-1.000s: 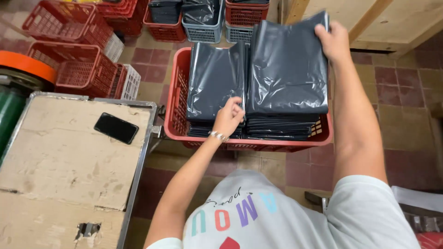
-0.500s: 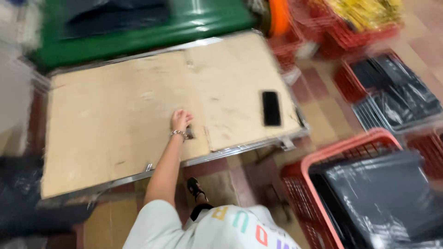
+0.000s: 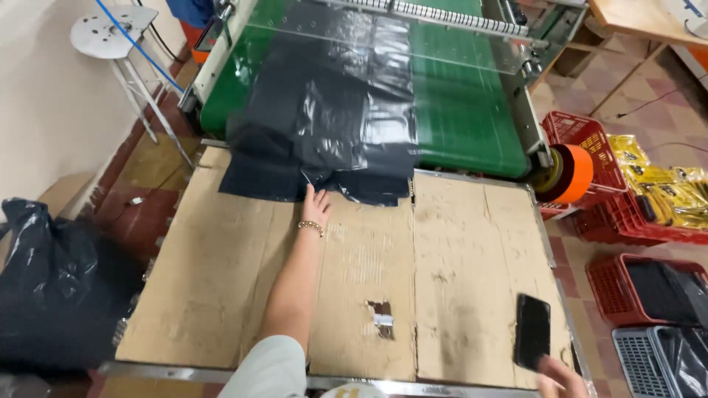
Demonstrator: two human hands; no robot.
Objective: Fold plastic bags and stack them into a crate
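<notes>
My left hand (image 3: 316,200) stretches across the cardboard-covered table (image 3: 450,250), its fingers spread flat against the near edge of a pile of black plastic bags (image 3: 324,125). The bags lie half on the table and half on a green conveyor belt (image 3: 457,110) under a clear guard. A gold bracelet is on that wrist. Only part of my right hand (image 3: 560,377) shows at the bottom right, with its fingertips just below a black phone (image 3: 532,332) lying on the table. It holds nothing.
A torn hole with a metal bit (image 3: 381,315) is in the cardboard. Red crates (image 3: 586,136) and crates of black bags (image 3: 649,291) stand on the right, beside yellow packets (image 3: 664,188). A full black sack (image 3: 51,280) is on the left floor, and a white stand (image 3: 110,33) is by the wall.
The view has swung from the crate of bags to the table and then up to the conveyor. My left hand has moved forward from mid-table to the edge of the black bags.
</notes>
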